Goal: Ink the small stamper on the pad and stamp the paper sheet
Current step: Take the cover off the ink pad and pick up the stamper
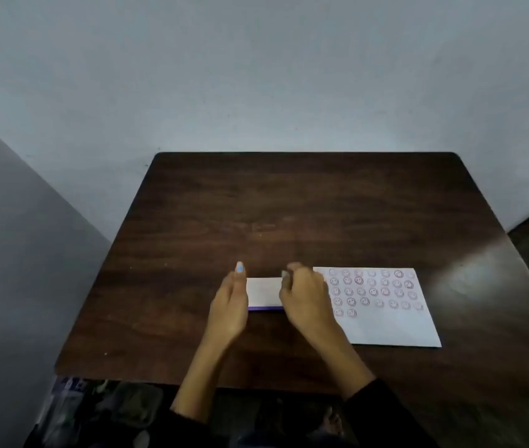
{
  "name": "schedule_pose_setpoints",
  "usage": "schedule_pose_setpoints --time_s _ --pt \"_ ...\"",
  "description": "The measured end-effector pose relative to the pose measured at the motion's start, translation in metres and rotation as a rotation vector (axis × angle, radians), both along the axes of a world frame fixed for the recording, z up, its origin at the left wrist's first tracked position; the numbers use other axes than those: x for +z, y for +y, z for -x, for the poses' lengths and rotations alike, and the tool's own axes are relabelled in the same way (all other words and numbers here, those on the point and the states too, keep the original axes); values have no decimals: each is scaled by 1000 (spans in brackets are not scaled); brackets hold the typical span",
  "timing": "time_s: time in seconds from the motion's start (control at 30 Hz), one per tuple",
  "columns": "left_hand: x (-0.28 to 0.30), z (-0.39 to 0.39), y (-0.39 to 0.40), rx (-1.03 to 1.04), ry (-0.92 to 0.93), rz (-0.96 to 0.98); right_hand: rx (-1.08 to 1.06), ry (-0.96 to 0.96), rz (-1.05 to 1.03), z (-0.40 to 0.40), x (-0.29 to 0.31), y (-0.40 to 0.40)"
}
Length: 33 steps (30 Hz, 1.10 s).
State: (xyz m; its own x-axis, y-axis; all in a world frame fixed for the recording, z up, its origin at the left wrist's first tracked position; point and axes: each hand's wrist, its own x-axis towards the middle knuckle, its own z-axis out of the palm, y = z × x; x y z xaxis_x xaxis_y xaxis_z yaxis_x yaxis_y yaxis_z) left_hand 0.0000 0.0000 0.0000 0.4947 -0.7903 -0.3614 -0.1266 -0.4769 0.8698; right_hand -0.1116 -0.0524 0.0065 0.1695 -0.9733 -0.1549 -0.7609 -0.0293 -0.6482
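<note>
The ink pad (263, 291), a flat white box with a purple front edge, lies on the table between my hands. My left hand (231, 302) rests against its left end with the fingers straight and together. My right hand (305, 295) is curled over its right end, slightly blurred, and hides that end. The small stamper is not visible, and I cannot tell whether it is inside the right fist. The white paper sheet (385, 321) lies just right of my right hand, with several rows of red smiley stamps on its upper half.
The dark wooden table (289, 205) stands against a pale wall, with bare wood behind the pad and paper. The table's front edge is near my forearms. Bags and clutter (95, 412) lie on the floor below its left front corner.
</note>
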Motion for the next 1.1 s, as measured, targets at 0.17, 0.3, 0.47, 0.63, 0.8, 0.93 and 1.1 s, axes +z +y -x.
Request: schedule_pose_setpoints --time_s 0.17,0.3,0.47,0.63,0.8,0.93,1.1 --pt "-28 11 15 31 -1 -11 46 191 -89 -6 -31 11" --pt "-38 13 8 -10 -42 15 39 241 -85 -11 -43 11" --pt "-42 13 1 -19 -17 5 49 239 -137 -15 -52 12" --pt "-40 11 -3 30 -32 33 25 225 -89 -18 -42 10" --pt "-33 -5 -2 92 -78 102 112 174 -15 -36 -23 6" --pt "-31 -28 7 212 -100 92 217 151 -33 -60 -22 11" --pt "-41 -48 26 304 -90 38 429 222 13 -84 -38 22"
